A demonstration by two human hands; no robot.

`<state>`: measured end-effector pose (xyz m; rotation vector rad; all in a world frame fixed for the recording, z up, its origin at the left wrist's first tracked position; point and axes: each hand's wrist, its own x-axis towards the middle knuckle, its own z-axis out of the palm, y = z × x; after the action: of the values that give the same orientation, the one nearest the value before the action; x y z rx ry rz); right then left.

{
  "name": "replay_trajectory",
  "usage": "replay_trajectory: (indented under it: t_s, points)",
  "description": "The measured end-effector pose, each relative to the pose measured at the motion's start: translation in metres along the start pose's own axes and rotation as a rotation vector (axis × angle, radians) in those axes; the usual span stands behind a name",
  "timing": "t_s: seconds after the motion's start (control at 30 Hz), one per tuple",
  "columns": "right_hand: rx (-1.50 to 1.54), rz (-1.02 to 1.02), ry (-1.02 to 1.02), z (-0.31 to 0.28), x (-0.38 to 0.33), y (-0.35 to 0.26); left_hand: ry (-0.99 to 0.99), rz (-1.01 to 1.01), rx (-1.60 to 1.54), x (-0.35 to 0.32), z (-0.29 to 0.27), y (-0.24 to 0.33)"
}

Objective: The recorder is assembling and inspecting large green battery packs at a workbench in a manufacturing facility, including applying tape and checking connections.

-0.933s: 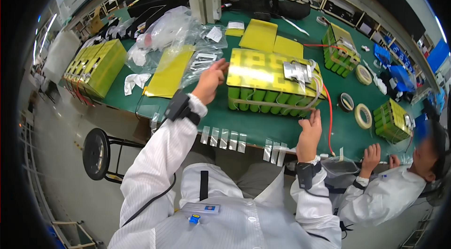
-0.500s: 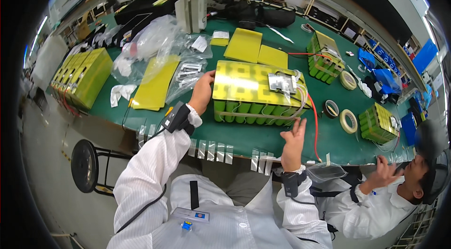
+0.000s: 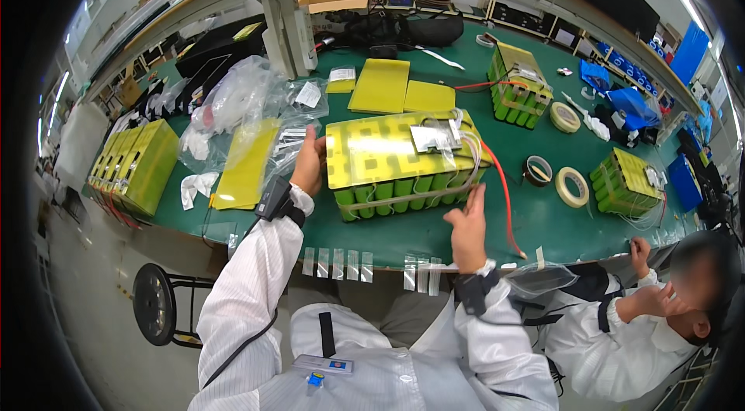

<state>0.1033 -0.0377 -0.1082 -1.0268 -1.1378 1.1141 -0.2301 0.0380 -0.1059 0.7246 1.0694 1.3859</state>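
Observation:
A battery pack [image 3: 388, 151] of green cells under a yellow top sheet lies on the green table in front of me. On its top are a silvery plate [image 3: 436, 137] and pale wires; a red cable [image 3: 508, 213] runs from its right end. My left hand [image 3: 309, 164] rests against the pack's left end, its fingers stretched along the side and partly hidden. At the pack's lower front right corner is my right hand [image 3: 469, 236], fingers extended and thumb apart; the fingertips seem to touch the corner. Both hands are open.
Clear tape strips [image 3: 337, 264] hang at the table's front edge. Yellow sheets [image 3: 379, 85] and plastic bags [image 3: 244, 93] lie beyond and left. Tape rolls [image 3: 573, 187] and smaller packs [image 3: 625, 183] stand right. A co-worker [image 3: 628, 333] sits at the right; a stool [image 3: 154, 304] stands left.
The battery pack has turned slightly, its right end swinging away from me, with both my hands staying beside it. My view has shifted. The co-worker's hands have moved.

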Motion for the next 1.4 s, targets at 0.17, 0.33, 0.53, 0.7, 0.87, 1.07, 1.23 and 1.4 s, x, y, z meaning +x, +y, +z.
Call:
replay_trajectory:
  t_s: [0.17, 0.33, 0.53, 0.7, 0.87, 1.07, 1.23, 1.4]
  points:
    - [-0.03, 0.178, -0.232, -0.028, 0.091, 0.0, -0.011, 0.047, 0.177, -0.05, 0.003, 0.006]
    - [-0.623, 0.049, -0.18, -0.066, 0.164, 0.01, -0.088, 0.029, 0.091, -0.1, 0.033, -0.014]
    - [-0.147, -0.113, 0.094, -0.078, 0.03, -0.045, -0.075, 0.159, 0.198, -0.154, 0.063, -0.025]
    - [-0.246, 0.008, 0.097, -0.064, -0.07, -0.039, -0.216, 0.109, 0.173, -0.171, 0.089, -0.039]
    - [-0.22, 0.045, 0.014, -0.036, -0.071, -0.04, -0.328, 0.086, 0.172, -0.19, 0.108, -0.048]
    - [0.035, 0.11, -0.028, -0.023, -0.068, -0.033, -0.353, 0.123, 0.179, -0.189, 0.109, -0.052]
    - [0.105, 0.033, -0.007, -0.001, -0.076, -0.026, -0.344, 0.107, 0.161, -0.189, 0.106, -0.052]
    - [0.05, 0.064, 0.009, 0.005, -0.071, -0.033, -0.322, 0.1, 0.129, -0.189, 0.105, -0.052]
